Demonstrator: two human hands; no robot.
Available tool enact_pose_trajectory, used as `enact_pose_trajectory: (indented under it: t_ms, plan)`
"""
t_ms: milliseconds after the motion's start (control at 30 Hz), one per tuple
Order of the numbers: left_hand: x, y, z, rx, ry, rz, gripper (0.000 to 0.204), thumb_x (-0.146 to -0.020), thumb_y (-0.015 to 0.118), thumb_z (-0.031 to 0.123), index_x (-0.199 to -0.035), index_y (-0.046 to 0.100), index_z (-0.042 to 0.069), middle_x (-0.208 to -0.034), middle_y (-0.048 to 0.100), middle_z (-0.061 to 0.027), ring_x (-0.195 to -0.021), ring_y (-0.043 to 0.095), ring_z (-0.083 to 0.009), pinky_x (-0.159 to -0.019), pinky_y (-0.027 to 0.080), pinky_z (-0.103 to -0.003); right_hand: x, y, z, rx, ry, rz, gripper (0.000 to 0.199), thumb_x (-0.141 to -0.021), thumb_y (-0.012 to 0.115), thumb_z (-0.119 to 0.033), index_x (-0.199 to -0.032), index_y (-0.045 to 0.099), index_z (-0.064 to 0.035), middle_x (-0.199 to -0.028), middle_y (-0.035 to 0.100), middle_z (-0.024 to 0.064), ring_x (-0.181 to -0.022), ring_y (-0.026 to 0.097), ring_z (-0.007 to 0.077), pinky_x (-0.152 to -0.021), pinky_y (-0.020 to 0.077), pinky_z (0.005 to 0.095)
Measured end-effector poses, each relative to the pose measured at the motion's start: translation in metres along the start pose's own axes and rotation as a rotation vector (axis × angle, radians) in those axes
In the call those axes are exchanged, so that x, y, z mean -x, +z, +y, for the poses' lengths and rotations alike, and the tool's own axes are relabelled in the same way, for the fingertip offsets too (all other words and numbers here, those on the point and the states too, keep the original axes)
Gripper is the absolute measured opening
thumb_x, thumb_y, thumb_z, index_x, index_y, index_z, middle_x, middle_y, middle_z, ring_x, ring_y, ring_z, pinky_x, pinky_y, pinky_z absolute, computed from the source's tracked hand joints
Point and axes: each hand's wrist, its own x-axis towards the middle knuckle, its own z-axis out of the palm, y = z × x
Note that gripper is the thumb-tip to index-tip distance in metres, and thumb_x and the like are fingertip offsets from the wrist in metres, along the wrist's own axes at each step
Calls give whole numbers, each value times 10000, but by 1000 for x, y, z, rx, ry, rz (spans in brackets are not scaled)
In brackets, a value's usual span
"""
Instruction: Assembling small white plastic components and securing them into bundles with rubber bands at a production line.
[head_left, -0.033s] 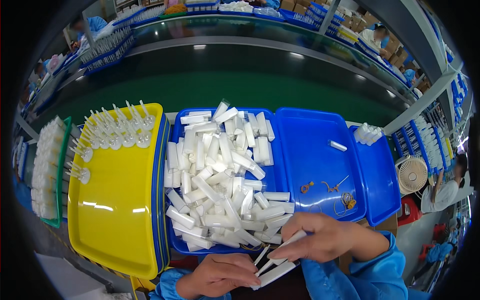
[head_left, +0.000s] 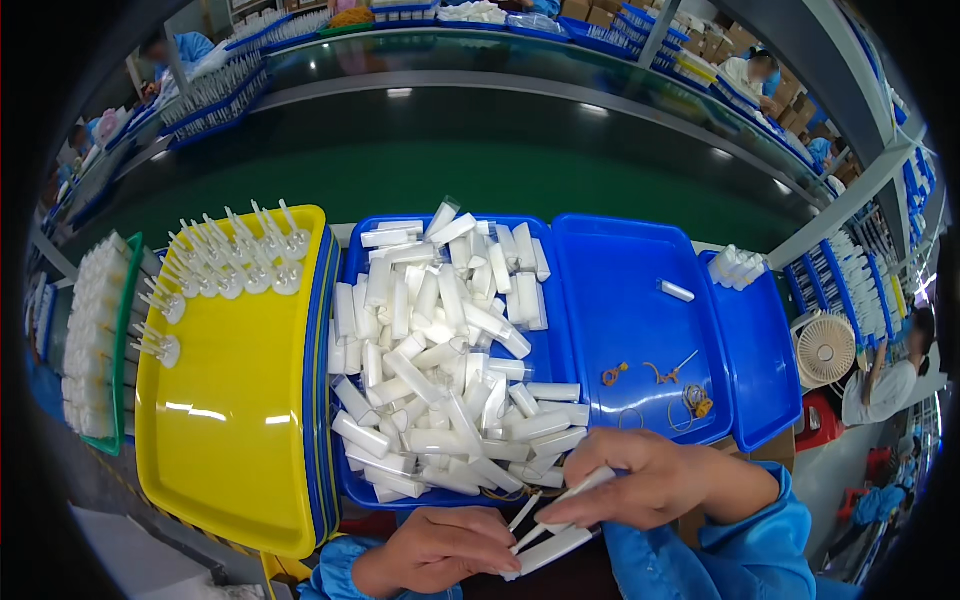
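Both hands are busy at the near edge, just by the blue tray [head_left: 556,350] piled with white tubes [head_left: 450,350]. The left hand [head_left: 440,550] has its fingers closed on the left end of a white strip [head_left: 555,549], and the right hand [head_left: 640,482] is pinching a white block [head_left: 586,486] above it. There's a thin white stick [head_left: 525,512] between them, can't tell who's got it. Yellow tray [head_left: 225,450] with white stands [head_left: 230,285] sits left, beige fan [head_left: 826,346] far right.

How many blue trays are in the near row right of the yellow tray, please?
3: a left tray under white tubes, a middle tray holding orange pieces, and a right tray. More may be hidden beneath.
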Motion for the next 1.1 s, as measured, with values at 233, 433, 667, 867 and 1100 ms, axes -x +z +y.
enact_pose_trajectory:
  t_ms: [233,433,667,867,1100]
  plan:
    - [8,12,-2,-143,31,197,146,-719,699,44,-843,627,15,-961,493,-149,-868,536,-217,-765,434,-331,-16,23,-11,-79,-36,-55,314,-796,617,-115,-1108,610,-82,-903,520,48,-791,510,170,-716,365,286]
    - [20,2,-2,-359,84,274,303,-709,729,106,-930,535,37,-1040,461,-171,-867,530,-209,-757,436,-309,-38,18,-8,-75,-8,-110,541,-795,589,-127,-1302,402,-109,-952,489,86,-880,488,225,-824,316,350]
    - [5,7,-10,-294,203,512,269,-723,731,142,-843,499,78,-997,558,-160,-1013,504,-252,-880,369,-416,-94,-20,97,789,10,10,392,-706,514,34,-1064,590,-106,-1194,490,93,-1064,464,273,-882,367,378]
    - [4,7,-2,-510,267,492,233,-696,755,191,-791,570,86,-774,657,-81,-907,591,-239,-950,291,-519,-89,-22,120,747,23,45,287,-698,622,-79,-979,564,-76,-988,582,73,-878,548,218,-737,436,334]
    - [0,7,-5,-585,170,332,188,-646,765,107,-819,692,126,-782,673,-6,-989,526,-304,-927,343,-413,-52,3,56,-423,643,394,602,-763,678,-103,-1253,330,-70,-751,575,66,-547,517,63,-477,391,196]
